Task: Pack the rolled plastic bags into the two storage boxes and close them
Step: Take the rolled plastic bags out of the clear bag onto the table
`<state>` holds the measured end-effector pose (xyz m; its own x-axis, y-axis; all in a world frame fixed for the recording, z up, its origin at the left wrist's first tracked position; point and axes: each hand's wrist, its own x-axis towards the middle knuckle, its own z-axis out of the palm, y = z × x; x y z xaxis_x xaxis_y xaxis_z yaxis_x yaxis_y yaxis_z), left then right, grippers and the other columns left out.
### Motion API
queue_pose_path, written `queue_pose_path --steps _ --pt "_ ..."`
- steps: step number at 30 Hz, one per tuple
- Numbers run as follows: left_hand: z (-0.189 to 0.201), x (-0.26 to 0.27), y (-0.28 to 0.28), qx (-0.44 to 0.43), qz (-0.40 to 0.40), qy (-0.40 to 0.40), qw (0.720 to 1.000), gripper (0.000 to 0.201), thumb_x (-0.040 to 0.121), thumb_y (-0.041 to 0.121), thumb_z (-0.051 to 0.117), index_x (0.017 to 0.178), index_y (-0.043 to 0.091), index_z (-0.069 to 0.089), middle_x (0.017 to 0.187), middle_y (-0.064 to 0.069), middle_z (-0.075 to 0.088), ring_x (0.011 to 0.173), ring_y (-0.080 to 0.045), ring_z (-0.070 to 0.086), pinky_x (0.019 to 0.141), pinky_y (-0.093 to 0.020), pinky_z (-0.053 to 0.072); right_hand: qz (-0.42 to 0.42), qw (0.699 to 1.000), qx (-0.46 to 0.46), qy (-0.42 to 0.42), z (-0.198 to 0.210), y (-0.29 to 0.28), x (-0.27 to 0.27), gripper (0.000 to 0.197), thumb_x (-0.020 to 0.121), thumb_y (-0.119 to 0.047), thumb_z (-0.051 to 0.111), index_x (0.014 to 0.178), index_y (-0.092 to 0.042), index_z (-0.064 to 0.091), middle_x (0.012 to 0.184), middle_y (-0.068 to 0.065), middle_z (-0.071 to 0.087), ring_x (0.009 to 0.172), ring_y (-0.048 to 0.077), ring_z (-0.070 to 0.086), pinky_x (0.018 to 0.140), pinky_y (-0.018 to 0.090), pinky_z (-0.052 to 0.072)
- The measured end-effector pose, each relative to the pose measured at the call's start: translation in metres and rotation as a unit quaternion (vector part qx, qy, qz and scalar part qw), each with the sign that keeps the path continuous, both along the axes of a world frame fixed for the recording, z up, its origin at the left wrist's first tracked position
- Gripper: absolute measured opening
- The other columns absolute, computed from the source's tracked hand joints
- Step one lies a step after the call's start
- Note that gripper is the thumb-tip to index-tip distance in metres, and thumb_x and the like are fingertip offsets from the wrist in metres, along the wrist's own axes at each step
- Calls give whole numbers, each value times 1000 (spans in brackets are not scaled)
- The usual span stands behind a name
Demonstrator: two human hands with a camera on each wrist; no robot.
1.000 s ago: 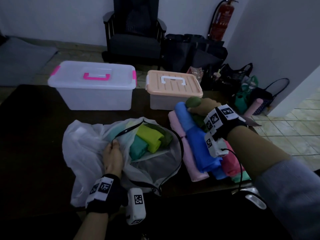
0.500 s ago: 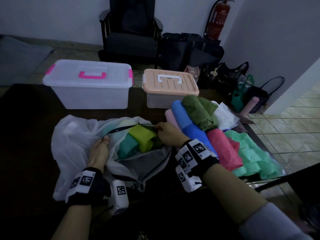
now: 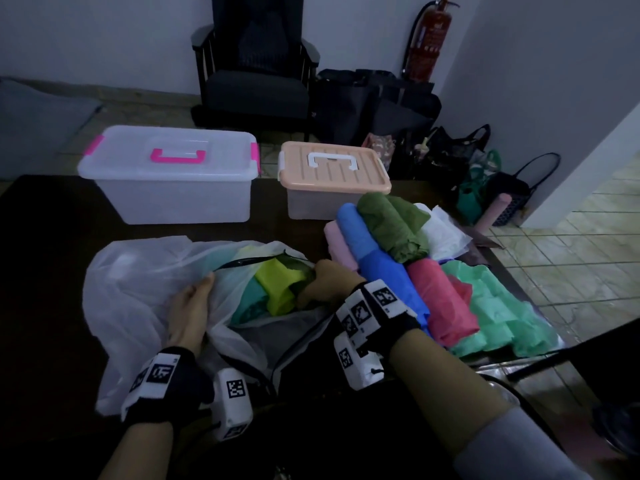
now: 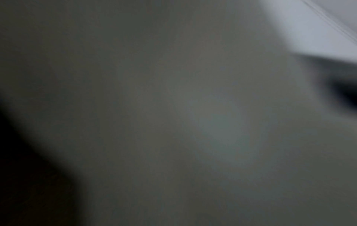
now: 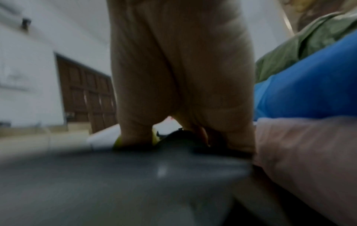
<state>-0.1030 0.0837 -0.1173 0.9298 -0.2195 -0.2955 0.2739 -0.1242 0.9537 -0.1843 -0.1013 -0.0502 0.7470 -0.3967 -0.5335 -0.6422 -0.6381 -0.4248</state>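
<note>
Holding the white carrier bag [image 3: 138,289] open, the left hand [image 3: 189,313] pinches its rim; the right hand [image 3: 325,282] curls around a dark green roll [image 3: 304,284] inside, beside the yellow roll [image 3: 277,284]. Rolled bags [image 3: 374,258] lie stacked right. Beyond, both storage boxes [image 3: 173,188] sit lidded.

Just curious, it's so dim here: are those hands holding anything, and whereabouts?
Left hand holds the white plastic bag by its opening edge. Right hand reaches inside at a dark green roll; its grip is hidden.
</note>
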Motion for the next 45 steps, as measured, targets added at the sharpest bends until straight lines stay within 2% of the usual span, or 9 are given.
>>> queue_pose_path --steps 6,10,18,23,29,33,37,42,45 --pt "4 -4 -2 3 9 -9 1000 33 98 32 43 119 10 56 107 -8 55 96 -18 49 82 -31 36 -259 902 324 -115 24 -2 -30 6 80 0 59 84 -1 56 85 14 58 78 24 57 67 33 49" --pt "5 -6 -2 5 3 -6 1000 36 99 32 41 122 8 55 110 -10 55 98 -19 48 84 -32 36 -290 852 361 -244 27 -9 -75 39 65 -1 61 102 11 62 93 21 62 84 28 57 66 30 47" --pt "-5 1 -2 25 -6 -11 1000 42 94 43 42 120 14 57 118 -10 59 108 -27 55 101 -46 41 -435 764 -4 -476 1 -29 -135 47 66 -20 59 111 -8 54 95 5 58 84 17 55 68 12 44" --pt "-4 -3 -9 41 -20 -5 999 46 92 46 39 125 17 53 126 -3 54 112 -21 51 105 -44 37 -373 825 -201 -374 -24 -29 -141 63 60 -21 49 121 -3 49 117 17 48 112 37 42 97 44 32" --pt "0 -13 -19 66 -2 -13 998 45 99 33 38 129 3 52 131 -15 53 120 -30 49 101 -35 36 -346 872 -257 -233 -17 -31 -133 62 71 -46 37 121 -11 45 128 12 36 121 31 29 101 47 21" --pt "0 -17 -24 76 4 -19 997 45 100 29 37 130 -1 50 134 -19 50 123 -31 46 96 -31 34 -355 842 -326 -242 -6 -28 -129 56 69 -40 34 114 -8 48 130 14 36 119 30 30 98 46 24" --pt "1 -20 -26 84 -2 -20 996 44 100 29 36 129 -1 50 133 -19 50 122 -31 47 93 -29 33 -230 763 -308 -520 11 3 -101 38 67 -18 40 99 -4 53 104 16 50 98 26 42 85 35 34" --pt "-1 -18 -25 77 -22 -4 997 45 100 32 37 126 -1 53 129 -20 53 118 -31 50 90 -30 35 -31 964 -33 -262 -17 31 -30 36 94 -14 43 128 -5 50 129 18 50 119 31 47 102 34 37" --pt "-4 -15 -22 73 -27 10 997 45 99 35 38 125 3 54 127 -19 55 115 -31 51 94 -36 38 -31 991 17 -126 -31 36 -4 48 97 -25 35 136 2 33 140 27 35 129 40 34 106 42 28"
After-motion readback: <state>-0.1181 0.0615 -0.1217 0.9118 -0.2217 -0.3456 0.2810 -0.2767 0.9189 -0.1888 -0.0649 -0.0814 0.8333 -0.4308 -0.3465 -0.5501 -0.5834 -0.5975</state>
